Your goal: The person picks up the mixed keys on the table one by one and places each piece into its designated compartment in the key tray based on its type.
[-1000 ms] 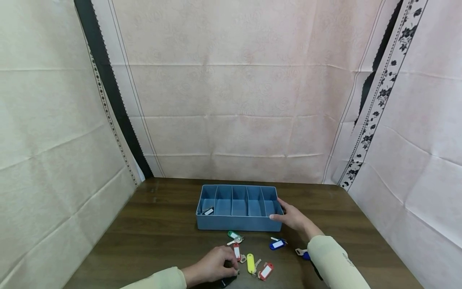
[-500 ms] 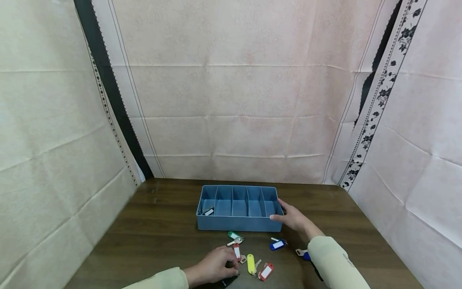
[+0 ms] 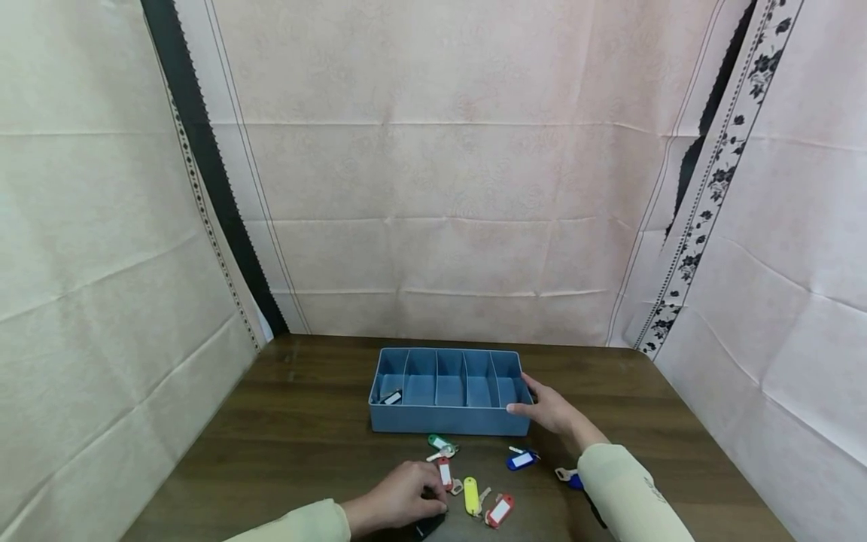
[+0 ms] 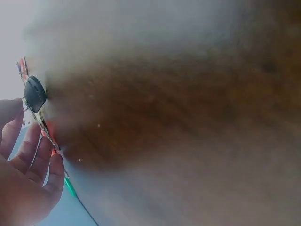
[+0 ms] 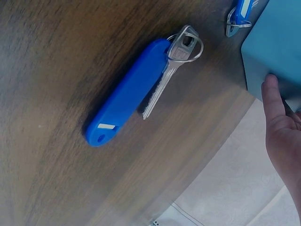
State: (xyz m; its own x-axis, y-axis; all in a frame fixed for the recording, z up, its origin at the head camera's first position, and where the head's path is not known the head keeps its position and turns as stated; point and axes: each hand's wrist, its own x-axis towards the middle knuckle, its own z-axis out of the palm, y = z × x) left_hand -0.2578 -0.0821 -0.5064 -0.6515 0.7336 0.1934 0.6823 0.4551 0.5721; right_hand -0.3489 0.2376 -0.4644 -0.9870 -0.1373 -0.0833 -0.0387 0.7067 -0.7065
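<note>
Rightward, grip (image 3: 552, 412) on tray edge (image 3: 447, 407), tabletop (image 3: 291, 444) around

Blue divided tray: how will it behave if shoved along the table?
The tray looks low and broad, so it'd probably slide rather than tip. It's straight-sided, suggesting stiff plastic. The tag lying in its leftmost compartment may shift.

The head camera looked forward and down to the table's far edge (image 3: 325, 343); the left wrist's, close, looked past the left hand (image 4: 27, 181); the right wrist's, also close, shared a blue tag (image 5: 124, 96) with the head view.
</note>
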